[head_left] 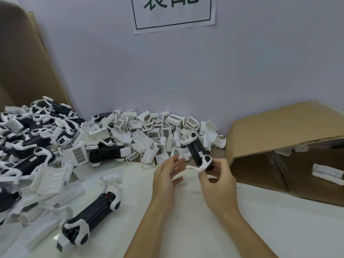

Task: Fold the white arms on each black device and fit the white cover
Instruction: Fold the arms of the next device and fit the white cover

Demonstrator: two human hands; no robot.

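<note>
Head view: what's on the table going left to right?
Heap of black devices → loose black device lying on the table → left hand, open → right hand holding a black device → cardboard box on its side.

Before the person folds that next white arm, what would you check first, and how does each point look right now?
1. Black device held in right hand: ok.
2. Left hand free to fold: ok, open and empty.
3. Near white arm folded: not ok, it sticks out.
4. Far white arm folded: not ok, splayed.
5. White covers in reach: ok, piled just behind.
6. Grip firmness: cannot tell.
</note>
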